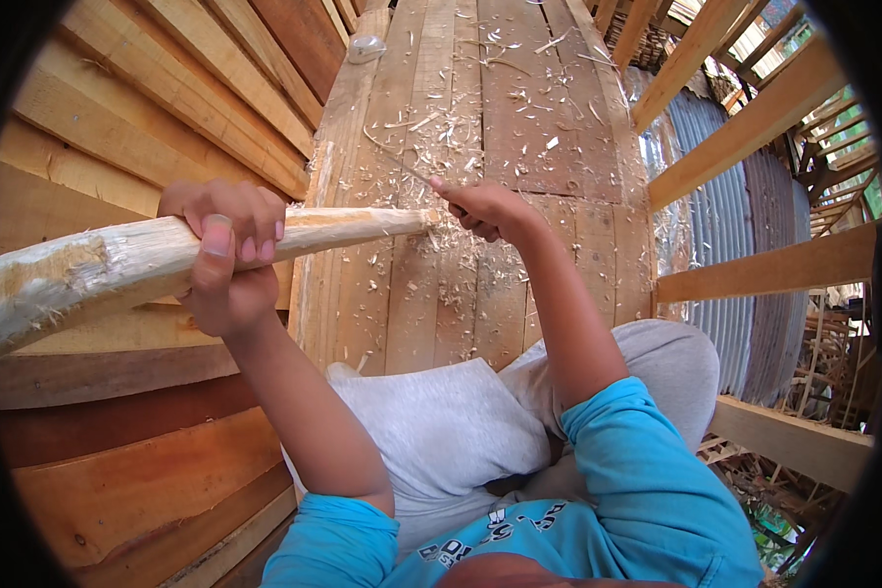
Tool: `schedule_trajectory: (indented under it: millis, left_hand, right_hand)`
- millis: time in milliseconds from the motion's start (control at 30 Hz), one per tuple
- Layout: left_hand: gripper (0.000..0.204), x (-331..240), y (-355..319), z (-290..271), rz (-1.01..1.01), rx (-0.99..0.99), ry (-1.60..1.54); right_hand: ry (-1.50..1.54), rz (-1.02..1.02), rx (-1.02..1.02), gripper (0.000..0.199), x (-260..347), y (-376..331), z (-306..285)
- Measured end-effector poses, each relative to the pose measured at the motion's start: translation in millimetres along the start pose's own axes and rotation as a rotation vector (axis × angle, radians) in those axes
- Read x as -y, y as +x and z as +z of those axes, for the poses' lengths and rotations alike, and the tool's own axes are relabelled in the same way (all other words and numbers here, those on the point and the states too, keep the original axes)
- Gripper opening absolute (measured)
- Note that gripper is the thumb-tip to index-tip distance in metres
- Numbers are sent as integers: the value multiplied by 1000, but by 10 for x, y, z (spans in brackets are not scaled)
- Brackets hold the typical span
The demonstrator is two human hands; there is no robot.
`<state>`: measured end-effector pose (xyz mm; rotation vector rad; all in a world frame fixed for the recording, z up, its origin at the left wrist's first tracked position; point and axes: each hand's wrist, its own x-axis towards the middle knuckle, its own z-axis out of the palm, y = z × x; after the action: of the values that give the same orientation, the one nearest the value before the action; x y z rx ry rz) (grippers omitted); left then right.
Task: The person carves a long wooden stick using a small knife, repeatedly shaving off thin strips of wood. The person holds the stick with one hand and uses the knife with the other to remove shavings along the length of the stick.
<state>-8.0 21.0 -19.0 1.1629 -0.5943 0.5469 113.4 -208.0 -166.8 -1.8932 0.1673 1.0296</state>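
A thick, pale, bark-stripped wooden pole (88, 265) enters from the left edge, slightly curved. It tapers to a narrow, blunt end beside my right hand. My left hand (230, 245) is wrapped around the pole, thumb lying across its top. Just past the tapered tip, my right hand (485, 209) is closed on a slim, narrow tool (416, 173), which looks like a knife seen edge-on. Its thin length points up and left from the fist, and its handle is hidden in my fingers. The tool is apart from the pole.
Curled wood shavings (436, 122) litter the plank floor (441, 323). Stacked boards (157, 98) form a wall at the left. A wooden railing (755, 269) runs along the right, with corrugated metal sheets (715, 196) beyond it. A small clear object (367, 49) lies at the far left.
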Motion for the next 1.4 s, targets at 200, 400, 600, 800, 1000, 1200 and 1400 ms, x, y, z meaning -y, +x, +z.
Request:
schedule_trajectory:
  millis: [200,400,600,800,1000,1200,1400]
  left_hand:
    - [15,4,28,85,-23,-260,89]
    - [13,49,68,105,-31,-463,205]
    - [14,92,143,216,-10,-627,224]
    - [15,107,158,217,25,-701,229]
    - [17,166,141,409,99,-798,264]
    - [19,239,193,714,137,-802,325]
    - [18,236,234,635,124,-800,362]
  right_hand:
    - [-54,-294,-441,40,-226,178,-112]
    - [-57,-402,-126,30,-198,-15,438]
    - [-78,-241,-97,51,-241,4,688]
    - [-144,-284,-289,62,97,-173,938]
    - [-132,-320,-352,56,63,-316,834]
    - [-67,-364,-329,57,56,-192,817]
    - [-41,-336,-358,55,-45,-176,799]
